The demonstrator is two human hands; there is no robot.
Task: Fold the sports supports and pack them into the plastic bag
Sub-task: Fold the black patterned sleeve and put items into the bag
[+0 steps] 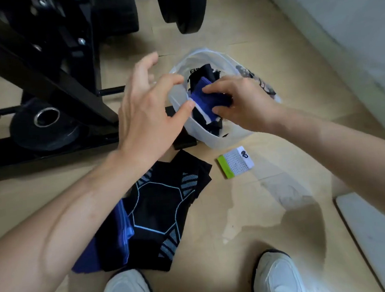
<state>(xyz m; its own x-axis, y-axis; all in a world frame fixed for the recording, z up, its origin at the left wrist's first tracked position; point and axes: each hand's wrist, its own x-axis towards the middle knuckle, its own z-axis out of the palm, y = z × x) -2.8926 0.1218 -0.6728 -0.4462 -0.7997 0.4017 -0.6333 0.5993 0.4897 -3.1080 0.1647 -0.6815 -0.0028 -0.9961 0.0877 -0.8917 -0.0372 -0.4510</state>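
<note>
Right hand (241,102) grips a folded blue support (202,99) in the mouth of the plastic bag (199,131), frame centre. Left hand (147,108) is spread, its thumb seemingly touching the rim. More black supports (159,208) lie lower centre.

The person's two bare forearms reach forward and converge near the middle of the view. The left arm comes in from the lower left corner, wrist straight. The left hand (147,108) shows its back to the camera, its fingers spread and only loosely bent, the thumb stretched toward the other hand. The right arm enters from the right edge, wrist bent slightly inward. The right hand (241,100) is palm down, its fingers and thumb curled around a folded blue support (197,93), pinching it.
</note>
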